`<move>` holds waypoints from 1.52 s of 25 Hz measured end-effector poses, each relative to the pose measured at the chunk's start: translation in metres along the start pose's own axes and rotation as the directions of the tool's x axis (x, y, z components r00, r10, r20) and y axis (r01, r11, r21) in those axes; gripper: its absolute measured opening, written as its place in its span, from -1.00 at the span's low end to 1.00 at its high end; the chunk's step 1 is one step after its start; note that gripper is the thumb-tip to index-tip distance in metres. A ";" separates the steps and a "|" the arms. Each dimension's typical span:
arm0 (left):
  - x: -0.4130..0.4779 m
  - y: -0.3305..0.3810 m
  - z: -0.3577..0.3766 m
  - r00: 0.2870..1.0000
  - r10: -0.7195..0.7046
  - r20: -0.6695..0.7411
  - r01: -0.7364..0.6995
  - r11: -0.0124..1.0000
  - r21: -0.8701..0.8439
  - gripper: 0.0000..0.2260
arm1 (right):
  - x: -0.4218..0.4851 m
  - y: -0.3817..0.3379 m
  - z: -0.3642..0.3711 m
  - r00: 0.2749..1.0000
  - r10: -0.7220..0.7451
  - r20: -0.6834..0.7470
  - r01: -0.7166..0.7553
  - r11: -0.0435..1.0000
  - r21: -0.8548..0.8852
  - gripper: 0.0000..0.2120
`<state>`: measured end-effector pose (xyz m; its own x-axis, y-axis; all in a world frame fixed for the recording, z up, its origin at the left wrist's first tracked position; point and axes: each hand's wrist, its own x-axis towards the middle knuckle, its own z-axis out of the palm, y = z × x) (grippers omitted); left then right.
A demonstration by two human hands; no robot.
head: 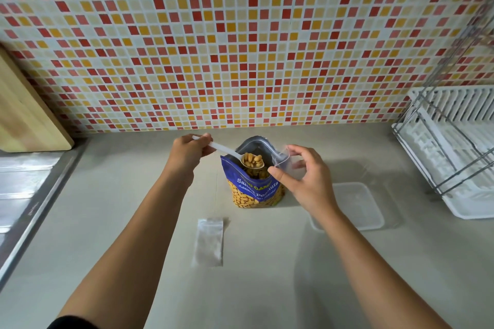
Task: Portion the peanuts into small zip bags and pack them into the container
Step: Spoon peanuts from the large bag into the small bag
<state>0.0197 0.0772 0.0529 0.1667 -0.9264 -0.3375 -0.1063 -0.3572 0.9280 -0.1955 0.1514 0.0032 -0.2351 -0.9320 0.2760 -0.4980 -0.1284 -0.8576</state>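
Countertop (133, 195) viewed from above, with both hands raised over a standing peanut pouch (254, 189).

The pouch is blue and yellow, upright near the centre of the counter, with its top open and peanuts visible inside. The left hand (191, 151) grips the far end of a white plastic spoon (224, 149). The spoon's bowl sits over the pouch mouth and carries a heap of peanuts (252, 161).

The right hand (304, 181) pinches a small clear zip bag (282, 159) between thumb and fingertips, with the remaining fingers loosely spread. This bag hangs just right of the spoon bowl, at the pouch's right rim. Whether its mouth is open cannot be told.

A further clear zip bag (209, 242) lies flat on the counter, nearer than the pouch and slightly to its left. The clear rectangular container (355, 205) rests on the counter to the right of the pouch, lidless, its near left corner hidden behind the right wrist.

Surroundings:
- a white dish rack (454, 152) at far right
- a wooden cutting board (24, 115) leaning at far left
- a steel sink (24, 181) below the board
- a red-and-yellow mosaic tile wall (240, 35) behind
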 end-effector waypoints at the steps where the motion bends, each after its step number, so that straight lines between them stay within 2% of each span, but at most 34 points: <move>1: 0.002 0.003 -0.004 1.000 0.006 -0.003 -0.006 1.000 -0.015 -0.79 | 0.002 -0.001 0.000 1.000 -0.027 0.005 0.027 0.998 -0.059 -0.46; 4: 0.006 0.016 -0.013 1.000 0.024 -0.009 -0.024 0.998 -0.055 -0.89 | 0.007 -0.003 0.002 0.998 -0.061 0.027 0.065 0.984 -0.168 -0.42; 9: 0.000 0.035 -0.011 0.998 0.065 0.012 -0.064 0.996 -0.064 -0.90 | 0.009 -0.010 0.008 0.996 -0.089 0.030 0.093 0.972 -0.216 -0.39; 13: -0.006 0.051 -0.001 0.992 0.120 0.037 -0.122 0.991 0.054 -0.89 | 0.011 -0.016 0.014 0.995 -0.089 0.039 0.096 0.973 -0.210 -0.39; 16: -0.015 0.069 0.010 0.968 0.233 0.092 -0.247 0.950 0.189 -0.86 | 0.013 -0.020 0.018 0.994 -0.110 0.027 0.113 0.977 -0.180 -0.42; 18: -0.027 0.083 0.019 0.923 0.340 0.183 -0.382 0.869 0.315 -0.85 | 0.014 -0.024 0.022 0.996 -0.092 -0.012 0.090 0.989 -0.119 -0.44; 19: -0.033 0.090 0.023 0.885 0.401 0.236 -0.464 0.791 0.397 -0.85 | 0.014 -0.027 0.024 0.998 -0.061 -0.024 0.059 0.996 -0.072 -0.45; 21: -0.046 0.104 0.030 0.787 0.524 0.326 -0.609 0.574 0.547 -0.83 | 0.013 -0.031 0.027 0.999 -0.008 -0.032 0.009 0.999 0.044 -0.51; 22: -0.052 0.111 0.030 0.740 0.573 0.352 -0.652 0.480 0.587 -0.83 | 0.013 -0.032 0.028 0.999 -0.001 -0.032 0.004 0.996 0.092 -0.52; 23: -0.057 0.117 0.028 0.708 0.610 0.356 -0.673 0.428 0.604 -0.84 | 0.012 -0.032 0.029 1.000 0.004 -0.026 -0.001 0.992 0.125 -0.52; 24: -0.061 0.123 0.024 0.697 0.634 0.335 -0.678 0.431 0.595 -0.86 | 0.011 -0.031 0.029 1.000 0.012 -0.014 -0.010 0.988 0.152 -0.51; 25: -0.063 0.127 0.017 0.703 0.651 0.287 -0.672 0.477 0.566 -0.88 | 0.009 -0.030 0.028 1.000 0.019 -0.007 -0.018 0.984 0.175 -0.51; 27: -0.058 0.128 0.001 0.748 0.650 0.132 -0.626 0.627 0.464 -0.89 | 0.006 -0.029 0.026 0.999 0.042 -0.013 -0.038 0.977 0.211 -0.52; 29: -0.047 0.116 -0.011 0.819 0.574 0.000 -0.542 0.774 0.328 -0.85 | 0.004 -0.029 0.022 0.996 0.087 -0.030 -0.075 0.958 0.277 -0.53; 31: -0.033 0.091 -0.008 0.880 0.474 -0.016 -0.445 0.838 0.316 -0.83 | 0.002 -0.024 0.017 0.989 0.138 -0.050 -0.109 0.919 0.379 -0.52; 32: -0.027 0.076 -0.001 0.897 0.442 0.022 -0.418 0.829 0.372 -0.83 | 0.002 -0.020 0.014 0.984 0.169 -0.055 -0.131 0.896 0.423 -0.52; 33: -0.022 0.058 0.007 0.900 0.428 0.086 -0.416 0.783 0.461 -0.83 | 0.002 -0.015 0.013 0.979 0.195 -0.057 -0.148 0.877 0.457 -0.52; 36: -0.014 0.010 0.036 0.857 0.450 0.253 -0.477 0.501 0.722 -0.81 | 0.002 -0.005 0.012 0.975 0.222 -0.017 -0.185 0.849 0.495 -0.56; 38: -0.009 -0.009 0.050 0.864 0.425 0.269 -0.451 0.416 0.790 -0.81 | 0.002 -0.003 0.013 0.976 0.217 0.026 -0.202 0.850 0.487 -0.58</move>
<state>-0.0296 0.0830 0.0398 -0.1650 -0.9845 0.0602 -0.8934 0.1750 0.4137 -0.1832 0.1456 0.0005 -0.3154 -0.9463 0.0717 0.0308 -0.0857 -0.9958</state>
